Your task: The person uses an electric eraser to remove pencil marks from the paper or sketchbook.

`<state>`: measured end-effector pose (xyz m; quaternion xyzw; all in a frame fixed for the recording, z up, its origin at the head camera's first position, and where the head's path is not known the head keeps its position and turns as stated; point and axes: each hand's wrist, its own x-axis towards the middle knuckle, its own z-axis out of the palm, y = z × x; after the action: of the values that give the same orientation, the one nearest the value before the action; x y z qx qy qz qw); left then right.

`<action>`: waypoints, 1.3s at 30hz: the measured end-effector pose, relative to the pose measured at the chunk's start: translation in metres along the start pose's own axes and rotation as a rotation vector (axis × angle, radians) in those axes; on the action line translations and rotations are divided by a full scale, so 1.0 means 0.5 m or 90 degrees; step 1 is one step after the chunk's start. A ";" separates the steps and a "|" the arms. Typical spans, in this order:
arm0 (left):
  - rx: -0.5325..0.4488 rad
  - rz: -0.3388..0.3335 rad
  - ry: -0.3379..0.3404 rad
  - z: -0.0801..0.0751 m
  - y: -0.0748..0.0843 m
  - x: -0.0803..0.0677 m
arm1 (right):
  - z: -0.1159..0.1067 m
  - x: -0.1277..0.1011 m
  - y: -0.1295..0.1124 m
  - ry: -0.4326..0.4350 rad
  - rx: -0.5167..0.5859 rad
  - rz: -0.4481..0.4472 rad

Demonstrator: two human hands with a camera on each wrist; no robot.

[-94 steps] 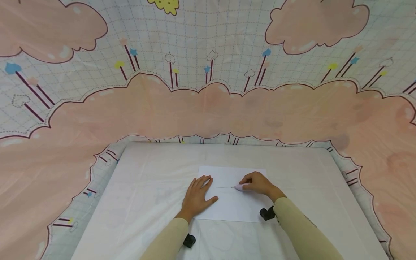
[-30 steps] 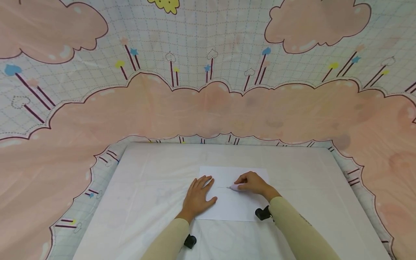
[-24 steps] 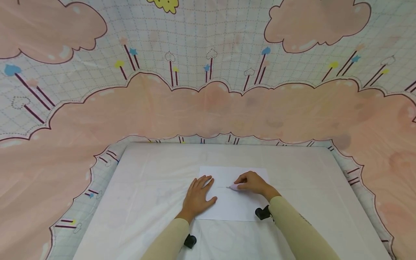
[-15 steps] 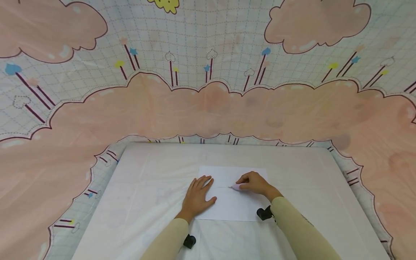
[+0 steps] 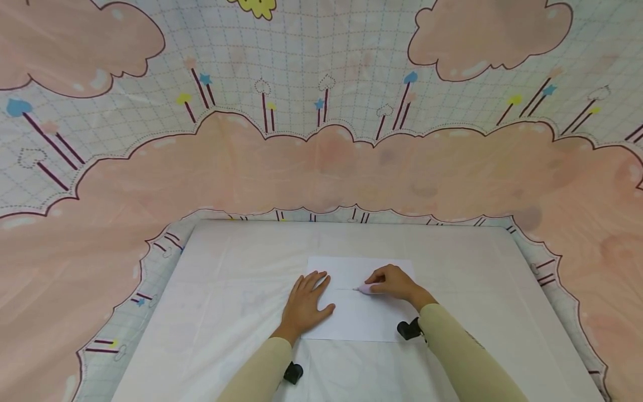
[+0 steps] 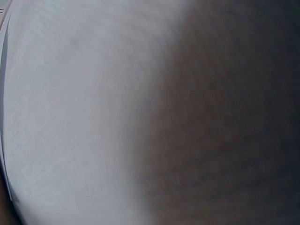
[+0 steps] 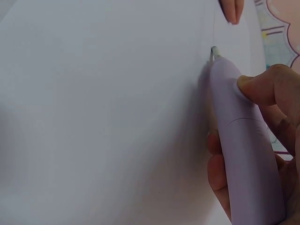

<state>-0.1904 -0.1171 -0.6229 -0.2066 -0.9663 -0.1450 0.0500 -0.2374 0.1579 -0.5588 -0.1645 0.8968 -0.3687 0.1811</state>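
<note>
On the white paper sheet (image 5: 346, 324) my left hand (image 5: 306, 304) lies flat, palm down with fingers spread, near the sheet's left edge. My right hand (image 5: 397, 282) grips a thick lavender electric eraser (image 7: 246, 154), its thumb on the button near the front. The narrow tip touches or nearly touches the paper at one end of a faint thin line (image 5: 344, 289), which runs left toward my left hand. In the right wrist view, fingertips of the left hand (image 7: 232, 9) show beyond the tip. The left wrist view is mostly a blurred pale and dark surface.
A white cloth covers the table (image 5: 241, 262) under the paper. Behind and around it hangs a patterned curtain (image 5: 321, 173). Black wrist cameras sit below each hand, the right camera (image 5: 409, 329) over the sheet's lower right corner.
Since the earliest frame, my right hand has shifted slightly left along the line with the eraser, with small back-and-forth movements. The left hand has stayed in place on the paper.
</note>
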 end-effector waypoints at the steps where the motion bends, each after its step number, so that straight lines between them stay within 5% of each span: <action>1: 0.003 0.000 0.001 0.000 0.000 0.000 | -0.001 -0.001 0.000 0.000 0.002 0.002; 39: -0.019 -0.007 -0.014 -0.006 0.002 0.003 | 0.000 0.007 -0.005 -0.009 0.008 -0.011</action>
<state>-0.1911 -0.1167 -0.6197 -0.2033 -0.9657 -0.1575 0.0352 -0.2402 0.1549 -0.5579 -0.1739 0.8914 -0.3751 0.1856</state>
